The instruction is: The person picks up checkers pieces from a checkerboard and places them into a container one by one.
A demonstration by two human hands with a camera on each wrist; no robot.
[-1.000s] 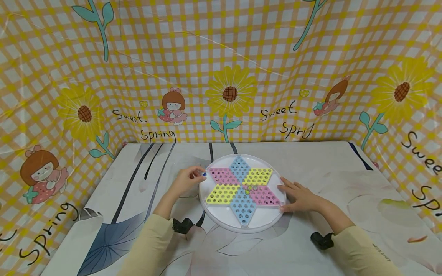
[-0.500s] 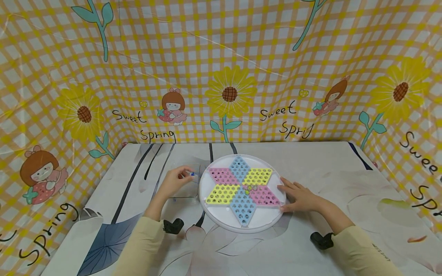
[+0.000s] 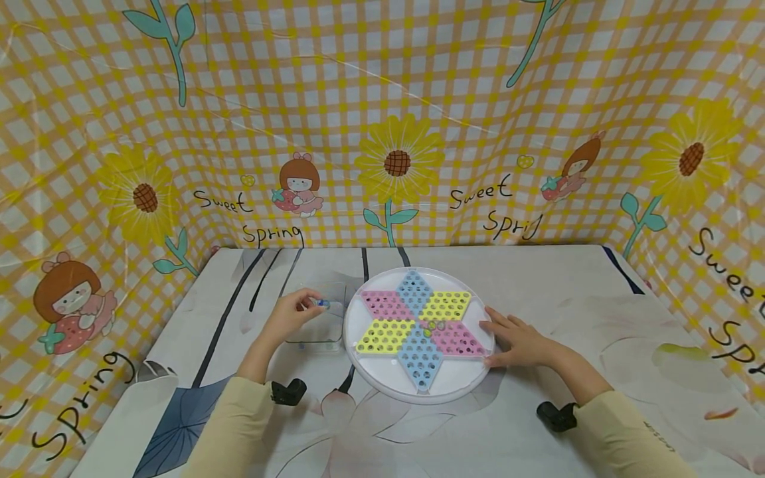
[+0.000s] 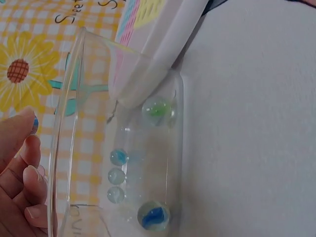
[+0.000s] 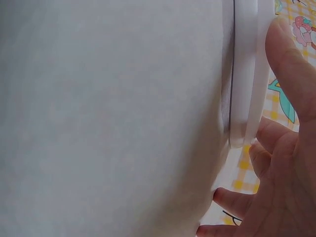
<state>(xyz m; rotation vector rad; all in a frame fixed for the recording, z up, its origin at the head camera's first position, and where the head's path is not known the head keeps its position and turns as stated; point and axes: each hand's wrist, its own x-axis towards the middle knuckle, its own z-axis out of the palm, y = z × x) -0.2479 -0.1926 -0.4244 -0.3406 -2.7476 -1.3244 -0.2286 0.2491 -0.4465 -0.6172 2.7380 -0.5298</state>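
Note:
A round white board with a pink, blue and yellow star of holes lies on the table, a few marbles near its middle. Left of it stands a clear plastic box. My left hand pinches a small blue marble over the box. In the left wrist view the clear box holds several marbles, and the blue marble shows at my fingertip. My right hand rests with straight fingers on the board's right rim.
A yellow checked cloth with sunflowers walls the table at the back and both sides. The tabletop carries a pale printed cover. Black wrist mounts sit near both sleeves.
My left hand has moved left from the board's edge to above the clear box, still pinching the blue marble. The right hand has stayed on the rim.

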